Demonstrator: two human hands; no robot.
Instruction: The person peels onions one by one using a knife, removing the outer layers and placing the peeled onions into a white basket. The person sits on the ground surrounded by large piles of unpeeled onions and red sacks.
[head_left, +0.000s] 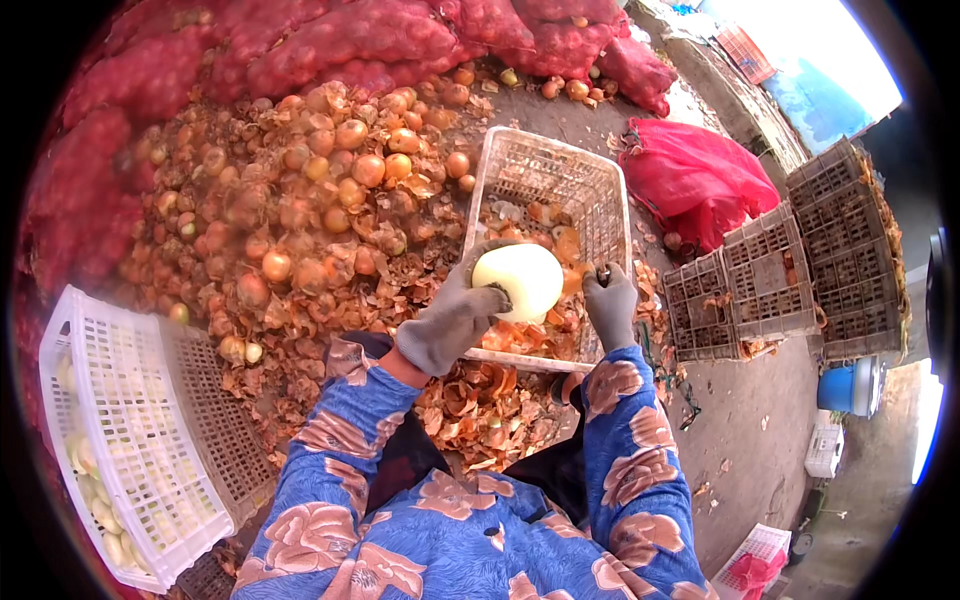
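Observation:
My left hand (457, 319), in a grey glove, grips a large peeled onion (529, 281), pale and smooth, over the near part of a dirty white plastic crate (551, 142). To its right is my right hand (611, 296), also gloved, its fingers curled around a small dark object, probably a knife handle; its blade is not plain to see. A strip of orange-brown onion skin (574, 270) lies between the onion and my right fingers. Loose skins (517, 337) and scraps lie in the crate beneath my hands.
Unpeeled onions (367, 171) and skins heap up at left, with red mesh sacks (360, 45) behind. A white crate (127, 442) of peeled onions stands at lower left. At right are an empty-looking red mesh bag (690, 165), stacked crates (772, 277) and a blue bucket (836, 388).

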